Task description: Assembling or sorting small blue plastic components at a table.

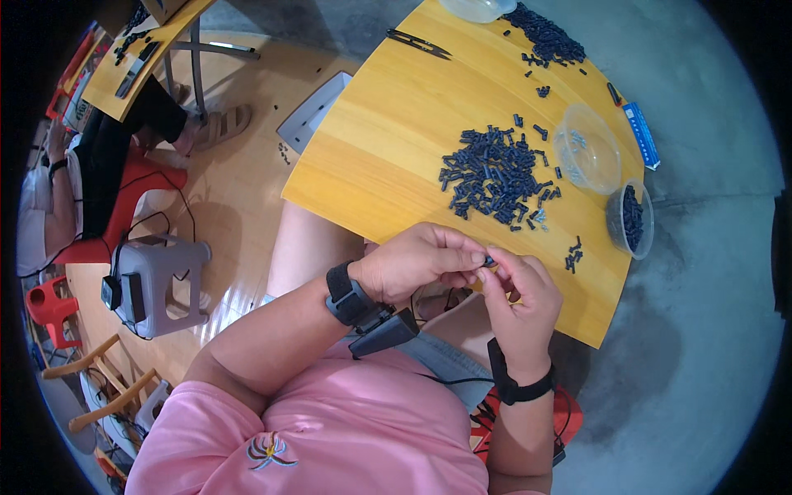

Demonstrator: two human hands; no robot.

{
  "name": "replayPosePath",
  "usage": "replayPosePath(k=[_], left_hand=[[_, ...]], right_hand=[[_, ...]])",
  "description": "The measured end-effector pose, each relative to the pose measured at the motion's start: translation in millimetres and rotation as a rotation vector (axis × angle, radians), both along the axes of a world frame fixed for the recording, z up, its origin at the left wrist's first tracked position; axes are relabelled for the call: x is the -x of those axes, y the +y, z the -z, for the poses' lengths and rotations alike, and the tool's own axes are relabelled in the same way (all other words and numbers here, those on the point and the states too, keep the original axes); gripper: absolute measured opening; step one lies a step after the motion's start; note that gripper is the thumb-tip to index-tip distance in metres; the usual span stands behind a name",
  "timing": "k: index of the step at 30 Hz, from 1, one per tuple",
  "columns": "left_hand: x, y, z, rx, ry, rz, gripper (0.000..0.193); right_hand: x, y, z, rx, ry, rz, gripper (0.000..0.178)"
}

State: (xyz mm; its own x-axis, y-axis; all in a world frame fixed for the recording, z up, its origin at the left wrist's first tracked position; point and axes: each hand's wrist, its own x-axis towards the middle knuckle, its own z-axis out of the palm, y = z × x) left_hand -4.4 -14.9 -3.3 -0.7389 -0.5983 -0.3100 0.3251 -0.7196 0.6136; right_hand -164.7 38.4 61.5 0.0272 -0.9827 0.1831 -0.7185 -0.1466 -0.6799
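My left hand (pixel 425 262) and my right hand (pixel 525 295) meet just off the table's near edge. Pinched between their fingertips is a small dark plastic piece (pixel 488 261), mostly covered by the fingers. Beyond them on the yellow wooden table (pixel 371 132) lies a loose heap of small black plastic parts (pixel 495 173). Some tiny pale bits (pixel 540 217) rest at the heap's right edge. A few black parts (pixel 572 254) lie apart, nearer my right hand.
At the right stand a clear bowl (pixel 612 169) with pale bits and a clear tub (pixel 615 223) holding black parts. Farther off are black thread snips (pixel 419 44), a second black heap (pixel 546 35) and a blue packet (pixel 641 136). Another person (pixel 58 198) sits far left.
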Motion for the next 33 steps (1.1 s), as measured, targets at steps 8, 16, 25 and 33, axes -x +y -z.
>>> replayPosePath(k=[8, 16, 25, 33], left_hand=[[-1.4, -1.1, 0.9, -0.013, 0.038, 0.050, 0.026], [-4.6, -0.9, -0.5, 0.006, 0.084, 0.079, 0.023], [-6.8, -1.3, -1.4, -0.005, 0.065, 0.063, 0.021], [-6.2, 0.6, 1.6, 0.031, 0.043, 0.092, 0.021]], right_hand=[[2.3, -0.2, 3.2, -0.010, -0.208, 0.017, 0.020], [4.8, 0.4, 1.4, -0.026, -0.223, -0.012, 0.020], [0.7, 2.3, -0.2, 0.006, -0.176, -0.008, 0.017], [8.5, 2.1, 0.2, -0.068, -0.208, -0.057, 0.017]])
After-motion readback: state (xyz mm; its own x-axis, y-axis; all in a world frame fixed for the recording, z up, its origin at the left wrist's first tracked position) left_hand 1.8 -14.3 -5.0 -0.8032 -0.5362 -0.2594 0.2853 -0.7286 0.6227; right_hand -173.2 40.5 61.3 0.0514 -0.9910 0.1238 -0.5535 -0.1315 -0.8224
